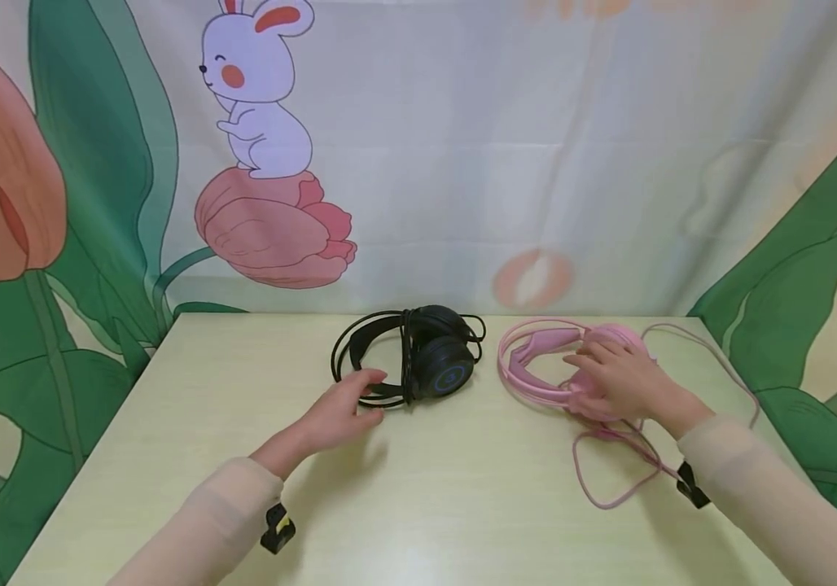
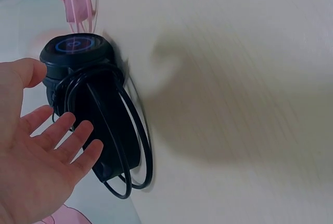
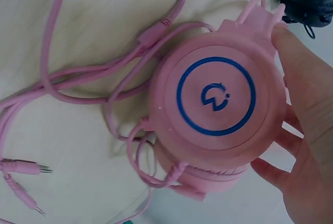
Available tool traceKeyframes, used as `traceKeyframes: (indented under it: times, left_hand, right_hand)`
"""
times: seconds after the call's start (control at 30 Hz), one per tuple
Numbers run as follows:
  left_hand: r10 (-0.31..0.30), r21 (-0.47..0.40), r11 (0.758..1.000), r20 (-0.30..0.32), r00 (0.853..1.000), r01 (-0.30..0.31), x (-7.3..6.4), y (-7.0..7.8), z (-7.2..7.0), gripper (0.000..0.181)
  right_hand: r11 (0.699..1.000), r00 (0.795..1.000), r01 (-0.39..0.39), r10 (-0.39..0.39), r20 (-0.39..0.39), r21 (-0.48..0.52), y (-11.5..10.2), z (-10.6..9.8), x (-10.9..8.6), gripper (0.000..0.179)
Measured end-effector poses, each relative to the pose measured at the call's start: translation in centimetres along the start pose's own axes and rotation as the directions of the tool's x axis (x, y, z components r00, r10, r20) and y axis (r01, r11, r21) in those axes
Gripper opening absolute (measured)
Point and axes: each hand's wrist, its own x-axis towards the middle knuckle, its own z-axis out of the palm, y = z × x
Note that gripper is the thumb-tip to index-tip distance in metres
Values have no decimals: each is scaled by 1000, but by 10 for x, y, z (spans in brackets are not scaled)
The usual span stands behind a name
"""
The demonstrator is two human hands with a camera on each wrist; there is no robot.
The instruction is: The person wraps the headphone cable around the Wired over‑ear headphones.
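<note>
On the counter (image 1: 462,488), the pink headset (image 3: 216,104) is held by the curled right hand (image 1: 622,378), and nothing is held by the spread left hand (image 1: 336,413) beside the black headset (image 1: 442,366)

Pink headset (image 1: 581,386) partly hidden under right grip (image 1: 624,382). Right wrist view: black headset (image 3: 307,2) cut off at corner.
</note>
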Motion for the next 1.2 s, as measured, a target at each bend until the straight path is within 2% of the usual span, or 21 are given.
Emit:
traceKeyframes:
  times: [0.27,0.4,0.57,0.8,1.07,1.2]
  left_hand:
    - [15,-12,1000,13,1000,-15,-3,0,7,51]
    - [28,-20,999,38,999,-28,-2,0,10,52]
    - [60,-6,998,34,998,-59,-2,5,14,52]
    - [55,-82,995,32,998,-52,3,10,25,49]
    - [42,-137,990,48,998,-35,5,14,41,43]
    - [59,-156,986,26,998,-54,6,17,44,42]
  right_hand:
    - [998,998,-48,46,39,42,2,4,-13,54]
    - [994,992,-86,80,95,63,1,4,-13,57]
    - [988,979,-143,133,156,57,1,3,-10,54]
    - [989,978,-146,144,149,-1,3,8,-8,48]
    - [991,989,-131,129,79,21,0,13,-8,46]
    - [990,990,-133,131,60,35,0,15,-9,48]
